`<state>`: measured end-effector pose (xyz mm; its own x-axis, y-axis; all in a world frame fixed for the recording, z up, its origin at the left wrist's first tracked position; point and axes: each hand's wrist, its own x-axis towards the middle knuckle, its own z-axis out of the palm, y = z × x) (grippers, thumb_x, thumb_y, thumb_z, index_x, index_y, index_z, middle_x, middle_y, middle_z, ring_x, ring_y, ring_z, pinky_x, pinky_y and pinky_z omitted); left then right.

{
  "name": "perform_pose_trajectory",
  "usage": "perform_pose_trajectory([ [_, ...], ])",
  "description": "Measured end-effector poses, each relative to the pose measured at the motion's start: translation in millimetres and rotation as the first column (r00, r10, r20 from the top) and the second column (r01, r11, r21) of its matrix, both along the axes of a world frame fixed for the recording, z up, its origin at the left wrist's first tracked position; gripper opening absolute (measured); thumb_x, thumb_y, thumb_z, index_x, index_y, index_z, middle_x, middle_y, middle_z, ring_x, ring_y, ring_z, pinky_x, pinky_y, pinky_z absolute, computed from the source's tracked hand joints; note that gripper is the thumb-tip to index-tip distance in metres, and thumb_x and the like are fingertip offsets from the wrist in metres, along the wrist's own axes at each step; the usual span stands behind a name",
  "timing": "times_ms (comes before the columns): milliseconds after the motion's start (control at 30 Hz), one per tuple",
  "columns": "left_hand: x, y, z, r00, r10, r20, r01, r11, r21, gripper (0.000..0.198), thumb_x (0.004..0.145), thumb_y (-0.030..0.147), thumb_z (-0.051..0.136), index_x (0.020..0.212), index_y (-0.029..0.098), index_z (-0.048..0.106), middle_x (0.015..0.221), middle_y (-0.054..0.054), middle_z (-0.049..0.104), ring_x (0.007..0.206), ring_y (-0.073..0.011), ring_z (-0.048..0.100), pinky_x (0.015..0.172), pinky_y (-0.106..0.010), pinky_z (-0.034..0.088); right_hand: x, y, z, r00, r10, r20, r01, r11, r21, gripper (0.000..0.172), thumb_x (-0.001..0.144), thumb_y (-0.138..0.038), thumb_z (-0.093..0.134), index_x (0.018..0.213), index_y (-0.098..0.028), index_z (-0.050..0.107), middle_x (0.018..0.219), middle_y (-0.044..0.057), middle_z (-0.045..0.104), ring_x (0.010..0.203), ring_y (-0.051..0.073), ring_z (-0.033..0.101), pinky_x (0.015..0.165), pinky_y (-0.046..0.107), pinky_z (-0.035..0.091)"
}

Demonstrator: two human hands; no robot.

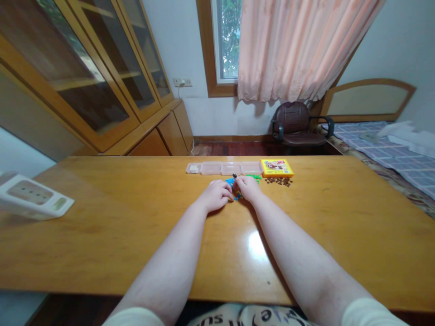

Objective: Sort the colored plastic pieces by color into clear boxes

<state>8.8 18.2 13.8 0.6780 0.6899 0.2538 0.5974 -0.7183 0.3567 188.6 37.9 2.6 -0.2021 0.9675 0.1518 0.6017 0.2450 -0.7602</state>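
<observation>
The left hand (217, 195), near the middle of the frame, is bent down over the counter (136, 235), with its fingers curled and partly spread. Its fingertips come close to small blue pieces (237, 197), but I cannot tell if it grips any of them.

The right hand (248, 188), just to the right of it, has its fingers drawn together, and at their tips a small black piece (234, 175) is pinched, sticking up above the fingers.

More blue parts (229, 181) are between the two hands, a little higher in the frame, and they are partly covered by the fingers. The pieces are bright blue and very small; their exact form is too small to tell.

Just above and right of the right hand lies a group of green pieces (254, 177). Farther right, dark brown pieces (278, 181) are scattered below a yellow box (277, 168) with a printed picture on its top. To the left of this box, a clear plastic tray (211, 168) with several compartments extends along the far edge of the counter.
</observation>
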Motion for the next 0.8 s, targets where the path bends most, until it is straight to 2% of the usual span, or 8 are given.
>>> perform_pose_trajectory([
  [267, 3.0, -3.6, 2.8, 0.998, -0.059, -0.008, 0.059, 0.998, -0.019, 0.029, 0.078, 0.014, 0.056, 0.089, 0.033, 0.074, 0.103, 0.001, 0.065, 0.098, -0.0172, 0.055, 0.093, -0.036, 0.038, 0.5, -0.7, 1.6, 0.998, -0.065, 0.016, 0.065, 0.998, 0.005, 0.057, 0.093, -0.046, 0.034, 0.053, -0.017, 0.062, 0.051, 0.002, 0.061, 0.052, 0.013, 0.054, 0.054, 0.023, 0.032],
  [467, 3.1, -7.7, 8.7, 0.992, -0.093, -0.085, 0.093, 0.996, -0.008, 0.032, 0.075, 0.015, 0.055, 0.094, 0.032, 0.073, 0.102, 0.002, 0.068, 0.100, -0.0197, 0.055, 0.094, -0.038, 0.036, 1.0, 1.1, -1.0, 0.996, -0.090, 0.007, 0.090, 0.996, 0.011, 0.055, 0.093, -0.042, 0.035, 0.052, -0.017, 0.061, 0.054, 0.003, 0.062, 0.053, 0.013, 0.054, 0.055, 0.023, 0.033],
  [633, 5.7, -8.4, 12.5, 0.983, -0.126, -0.131, 0.125, 0.992, -0.017, 0.035, 0.073, 0.012, 0.051, 0.093, 0.030, 0.073, 0.100, 0.002, 0.071, 0.097, -0.0186, 0.057, 0.093, -0.037, 0.036, 1.0, 1.2, 0.0, 0.996, -0.089, -0.013, 0.089, 0.996, 0.015, 0.053, 0.092, -0.041, 0.035, 0.051, -0.017, 0.060, 0.052, 0.003, 0.061, 0.053, 0.014, 0.054, 0.055, 0.024, 0.033],
  [800, 8.1, -15.2, 19.6, 0.977, -0.087, -0.195, 0.087, 0.996, -0.007, 0.035, 0.074, 0.015, 0.050, 0.096, 0.031, 0.072, 0.103, 0.001, 0.071, 0.099, -0.0202, 0.057, 0.093, -0.037, 0.037, 2.7, 0.0, -7.2, 0.985, -0.071, -0.155, 0.081, 0.995, 0.060, 0.049, 0.088, -0.041, 0.038, 0.051, -0.018, 0.059, 0.051, 0.002, 0.060, 0.052, 0.014, 0.053, 0.056, 0.024, 0.035],
])
